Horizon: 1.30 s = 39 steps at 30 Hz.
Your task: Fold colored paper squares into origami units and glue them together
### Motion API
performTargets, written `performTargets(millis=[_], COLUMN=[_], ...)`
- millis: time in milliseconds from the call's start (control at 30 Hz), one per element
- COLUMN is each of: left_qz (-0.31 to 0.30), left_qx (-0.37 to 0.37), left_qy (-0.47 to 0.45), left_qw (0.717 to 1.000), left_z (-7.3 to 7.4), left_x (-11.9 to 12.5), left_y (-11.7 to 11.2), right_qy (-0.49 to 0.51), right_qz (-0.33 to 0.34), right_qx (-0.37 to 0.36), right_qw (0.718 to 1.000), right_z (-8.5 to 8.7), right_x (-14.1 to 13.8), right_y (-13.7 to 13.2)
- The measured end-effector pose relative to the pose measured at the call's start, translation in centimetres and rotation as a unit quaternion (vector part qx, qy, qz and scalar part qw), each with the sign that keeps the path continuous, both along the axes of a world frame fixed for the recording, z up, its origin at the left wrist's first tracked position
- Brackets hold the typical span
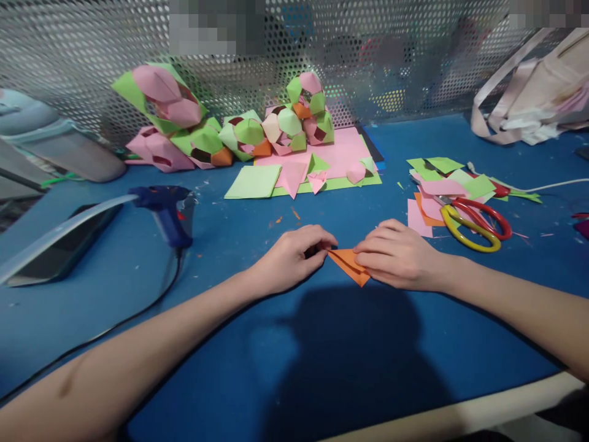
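Note:
A folded orange paper triangle lies on the blue table in front of me. My left hand is curled, its fingertips pinching the paper's left tip. My right hand lies over the paper's right side, fingers pressed down together on it. Only the middle and lower point of the orange piece show between the hands.
A blue glue gun with its cord stands at the left. Folded pink, green and orange paper shapes pile at the back before a perforated metal screen. Paper sheets, cut squares and red-yellow scissors lie to the right.

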<state>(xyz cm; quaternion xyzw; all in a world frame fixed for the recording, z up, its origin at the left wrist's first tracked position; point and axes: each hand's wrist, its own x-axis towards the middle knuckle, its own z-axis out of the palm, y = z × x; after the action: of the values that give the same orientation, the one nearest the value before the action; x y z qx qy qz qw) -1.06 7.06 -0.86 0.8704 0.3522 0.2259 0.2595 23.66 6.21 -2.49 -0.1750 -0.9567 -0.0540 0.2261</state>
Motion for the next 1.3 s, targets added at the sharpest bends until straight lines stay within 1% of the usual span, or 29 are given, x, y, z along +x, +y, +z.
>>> performTargets(millis=[167,367,600,1033,1300], left_qz=[-0.017,-0.052,-0.057,-0.064,-0.064], left_qx=[0.011,0.012,-0.003,-0.016,-0.012], left_qy=[-0.003,-0.006,-0.001,-0.001,0.001], left_qw=[1.0,0.999,0.998,0.998,0.998], left_z=[-0.1,0.1,-0.1,-0.1,0.0], left_x=[-0.1,-0.1,-0.3,-0.4,-0.4], left_y=[0.1,0.5,0.7,0.9,0.9], right_qy=[-0.032,-0.011,-0.019,-0.047,-0.068], right_qz=[-0.006,-0.017,-0.02,-0.006,-0.003], right_qx=[0.014,0.0,-0.018,0.025,0.033], right_qw=[0.999,1.0,0.999,0.999,0.997], right_z=[0.3,0.1,0.1,0.3,0.5], right_x=[0.2,0.4,0.6,0.8,0.7], right_y=[-0.4,-1.1,-1.5,-1.5,-1.5])
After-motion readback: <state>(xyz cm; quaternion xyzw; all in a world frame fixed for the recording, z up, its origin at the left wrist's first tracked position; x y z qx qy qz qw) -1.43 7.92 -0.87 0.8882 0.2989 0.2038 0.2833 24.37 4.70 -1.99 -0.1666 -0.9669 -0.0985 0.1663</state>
